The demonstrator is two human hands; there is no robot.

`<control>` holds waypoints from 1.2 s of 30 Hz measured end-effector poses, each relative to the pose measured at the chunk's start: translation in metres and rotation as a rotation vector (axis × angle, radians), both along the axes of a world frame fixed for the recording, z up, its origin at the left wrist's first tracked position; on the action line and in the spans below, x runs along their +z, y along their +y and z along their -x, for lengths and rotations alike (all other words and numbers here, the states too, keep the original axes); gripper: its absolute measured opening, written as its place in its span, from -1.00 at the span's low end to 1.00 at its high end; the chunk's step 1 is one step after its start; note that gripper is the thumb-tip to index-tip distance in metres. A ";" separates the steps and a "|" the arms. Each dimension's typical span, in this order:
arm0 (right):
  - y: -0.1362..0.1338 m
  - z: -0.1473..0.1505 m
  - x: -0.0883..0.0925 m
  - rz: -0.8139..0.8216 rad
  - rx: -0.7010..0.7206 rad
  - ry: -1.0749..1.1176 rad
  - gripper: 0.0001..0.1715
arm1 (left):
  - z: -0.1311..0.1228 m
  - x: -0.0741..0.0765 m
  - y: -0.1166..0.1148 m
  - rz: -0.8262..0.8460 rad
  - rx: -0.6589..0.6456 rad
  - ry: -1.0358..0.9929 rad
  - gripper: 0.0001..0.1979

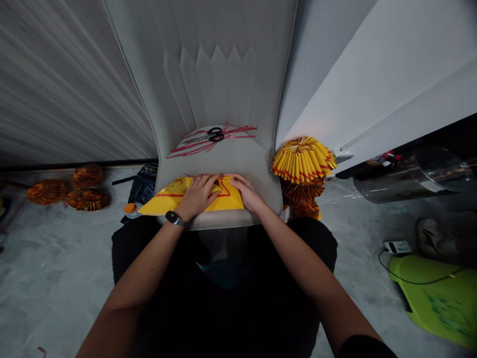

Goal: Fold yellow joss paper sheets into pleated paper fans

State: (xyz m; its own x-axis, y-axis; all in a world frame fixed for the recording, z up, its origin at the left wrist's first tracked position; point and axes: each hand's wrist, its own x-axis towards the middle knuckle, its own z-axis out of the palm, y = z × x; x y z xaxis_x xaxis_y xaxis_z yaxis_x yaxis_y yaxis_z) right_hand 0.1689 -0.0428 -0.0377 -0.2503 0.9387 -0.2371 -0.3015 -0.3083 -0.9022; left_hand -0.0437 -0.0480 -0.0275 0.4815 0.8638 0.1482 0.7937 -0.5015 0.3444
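Right up close, my left hand (197, 195) and right hand (246, 193) sit just apart, both open and pressing flat, neither one pinching anything. Under them is a folded yellow paper sheet (231, 200) with red trim, lying on the near edge of a grey padded seat (231, 159). There's a black smartwatch (172, 218) on the left wrist. The sheet looks thin, light and kinda glossy, so I'd guess it's soft, creases easily and could slide around on the upholstery. Best grip is probably the bare yellow corner past the right hand, or just pinching the folded edge.

Straight ahead of the hands, there's open seat, then black-handled scissors (203, 135) lying among red-edged paper strips (238, 130). Ahead and right is a pleated yellow paper rosette (302, 160), stacked on orange ones (302, 190) beside the seat. Off left, down on the concrete floor (48, 268), are more pleated orange rosettes (87, 200) and a dark bag (143, 186). Far right there's a clear plastic tub (410, 174) and a green plastic board (432, 298).
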 end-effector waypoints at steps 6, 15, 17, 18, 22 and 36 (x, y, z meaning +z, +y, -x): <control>0.000 0.003 -0.014 -0.057 -0.035 -0.163 -0.50 | 0.003 -0.002 0.001 -0.011 0.014 0.012 -0.37; 0.008 -0.005 -0.015 -0.185 -0.059 -0.265 -0.65 | 0.028 0.016 -0.001 -0.106 0.327 0.067 -0.25; 0.009 -0.009 -0.007 -0.232 -0.075 -0.287 -0.65 | 0.042 0.028 -0.001 -0.109 0.411 0.042 -0.10; 0.008 -0.011 -0.003 -0.247 -0.087 -0.291 -0.64 | 0.050 0.035 -0.001 -0.091 0.450 0.023 -0.05; 0.002 -0.023 0.014 -0.289 -0.117 -0.322 -0.64 | 0.079 0.055 0.000 0.196 0.437 -0.101 -0.13; -0.011 -0.049 0.038 -0.464 -0.293 -0.561 -0.67 | 0.040 0.049 -0.015 0.155 0.154 -0.369 -0.52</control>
